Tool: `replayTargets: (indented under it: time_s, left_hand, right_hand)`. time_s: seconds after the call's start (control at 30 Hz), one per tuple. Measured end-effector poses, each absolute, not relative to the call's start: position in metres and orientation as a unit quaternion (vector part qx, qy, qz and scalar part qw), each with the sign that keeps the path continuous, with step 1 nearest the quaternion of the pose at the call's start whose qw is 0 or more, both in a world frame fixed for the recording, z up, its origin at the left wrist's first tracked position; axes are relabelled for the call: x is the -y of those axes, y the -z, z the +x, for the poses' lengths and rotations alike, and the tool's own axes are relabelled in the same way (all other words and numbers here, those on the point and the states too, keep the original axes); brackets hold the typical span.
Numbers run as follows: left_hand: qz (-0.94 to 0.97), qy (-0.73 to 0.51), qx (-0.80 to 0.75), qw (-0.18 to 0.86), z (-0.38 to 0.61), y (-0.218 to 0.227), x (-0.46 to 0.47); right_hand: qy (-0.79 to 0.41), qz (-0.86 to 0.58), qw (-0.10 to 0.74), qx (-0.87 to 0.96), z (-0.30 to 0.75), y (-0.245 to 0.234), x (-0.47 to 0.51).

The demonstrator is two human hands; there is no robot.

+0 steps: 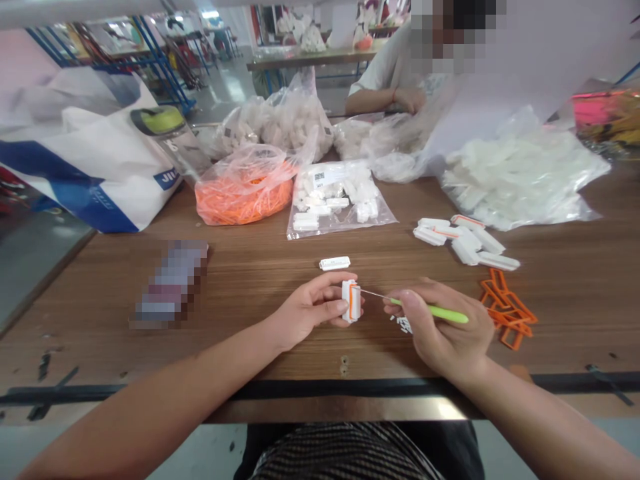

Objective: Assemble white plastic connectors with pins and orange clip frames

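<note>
My left hand (320, 300) is closed around a small white plastic housing (349, 308) that has an orange rectangular ring (353, 300) around it. Between the thumb and fingers of my right hand (440, 323) is a hook tool with a lime-green handle (450, 314). Its thin metal tip reaches left to the upper edge of the orange ring. Just beyond my left hand lies another white housing (335, 263). Small white pieces (401, 325) lie beside my right hand, partly hidden by it. Several loose orange rings (507, 310) are to its right.
White housings (465, 241) are piled at right, before a large bag of white parts (520, 173). Behind are a bag of orange rings (245, 190) and a bag of housings (340, 193). A phone (173, 283), bottle (175, 137) and shopping bag (110, 167) stand left. A person sits opposite.
</note>
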State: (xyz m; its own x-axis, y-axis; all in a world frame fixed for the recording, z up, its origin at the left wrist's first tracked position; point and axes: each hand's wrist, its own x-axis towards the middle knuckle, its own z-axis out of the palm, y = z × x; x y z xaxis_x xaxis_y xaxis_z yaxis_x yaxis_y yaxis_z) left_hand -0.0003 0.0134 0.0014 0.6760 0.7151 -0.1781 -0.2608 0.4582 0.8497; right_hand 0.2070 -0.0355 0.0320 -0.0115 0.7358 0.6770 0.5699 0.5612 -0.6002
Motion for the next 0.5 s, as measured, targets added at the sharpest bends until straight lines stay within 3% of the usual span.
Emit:
replayTargets:
  time_s: [0.5]
  left_hand:
    - [0.351,-0.306,-0.267,0.844,-0.0013,-0.0018,-0.0174]
  right_hand:
    - [-0.131,-0.455,0.513,0.716,0.2072,-0.0346,0.0380]
